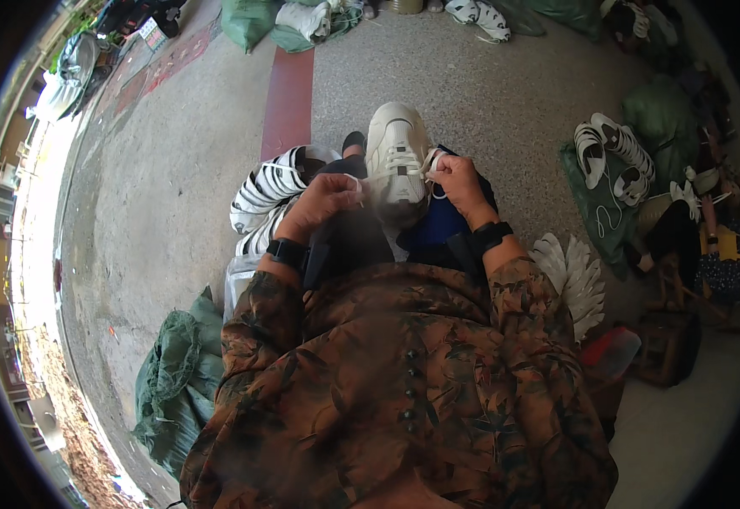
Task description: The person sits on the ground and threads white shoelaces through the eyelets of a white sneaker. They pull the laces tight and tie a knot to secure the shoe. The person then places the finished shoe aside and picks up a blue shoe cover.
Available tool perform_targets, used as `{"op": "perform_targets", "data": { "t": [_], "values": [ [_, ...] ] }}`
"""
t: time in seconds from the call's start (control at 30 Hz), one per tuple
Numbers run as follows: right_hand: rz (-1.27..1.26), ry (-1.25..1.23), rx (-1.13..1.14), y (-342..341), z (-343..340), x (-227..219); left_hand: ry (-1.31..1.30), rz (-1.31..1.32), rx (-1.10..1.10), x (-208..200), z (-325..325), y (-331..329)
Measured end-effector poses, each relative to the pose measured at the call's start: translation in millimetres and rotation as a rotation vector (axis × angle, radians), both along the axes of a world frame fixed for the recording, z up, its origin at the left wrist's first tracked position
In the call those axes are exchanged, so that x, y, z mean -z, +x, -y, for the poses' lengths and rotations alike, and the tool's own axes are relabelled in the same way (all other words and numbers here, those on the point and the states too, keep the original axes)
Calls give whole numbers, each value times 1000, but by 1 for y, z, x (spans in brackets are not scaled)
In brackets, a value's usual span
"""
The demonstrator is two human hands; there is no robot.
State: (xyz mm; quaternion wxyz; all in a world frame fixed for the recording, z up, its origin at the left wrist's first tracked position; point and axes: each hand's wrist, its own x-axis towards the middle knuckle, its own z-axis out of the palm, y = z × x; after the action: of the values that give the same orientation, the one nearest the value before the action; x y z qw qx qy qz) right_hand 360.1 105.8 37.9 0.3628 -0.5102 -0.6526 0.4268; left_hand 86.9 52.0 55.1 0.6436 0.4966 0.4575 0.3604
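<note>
On our lap, our left hand (323,202) and right hand (457,182) each pinch an end of the white lace (397,172) on the white sneaker (397,161). Uneven pulling could likely slip the lace from an eyelet, or tip the sneaker onto the striped shoes (272,191) beside our left knee.

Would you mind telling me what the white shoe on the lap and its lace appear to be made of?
White shoe: probably synthetic leather, going by its smooth, faintly glossy panels. Lace: likely woven fabric, flat, matte and limp, pulled sideways by the left hand and right hand.
</note>
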Motion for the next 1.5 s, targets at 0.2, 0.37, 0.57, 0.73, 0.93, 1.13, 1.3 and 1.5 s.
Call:
{"op": "perform_targets", "data": {
  "t": [0.2, 0.37, 0.57, 0.73, 0.93, 1.13, 1.3, 1.5],
  "values": [
    [-336, 31, 198, -13, -5, 32, 196, -22, -127, 33, -20, 23],
    [-145, 30, 233, -17, -4, 21, 198, -64, -137, 33, -18, 24],
    [418, 436, 283, -26, 4, 33, 230, -77, -138, 37, -19, 22],
    [366, 366, 351, -33, 1, 37, 206, -94, -133, 42, -18, 22],
    [389, 326, 309, -37, 0, 40, 242, -133, -147, 39, -16, 24],
    [226, 157, 324, -30, 0, 24, 173, -100, -306, 26, -9, 42],
    [537, 420, 187, -32, 24, 10, 61, 26, -417, 1, -2, 59],
    [584, 471, 120, -32, 27, 18, 43, -71, -498, -3, -6, 71]
  ]
}}
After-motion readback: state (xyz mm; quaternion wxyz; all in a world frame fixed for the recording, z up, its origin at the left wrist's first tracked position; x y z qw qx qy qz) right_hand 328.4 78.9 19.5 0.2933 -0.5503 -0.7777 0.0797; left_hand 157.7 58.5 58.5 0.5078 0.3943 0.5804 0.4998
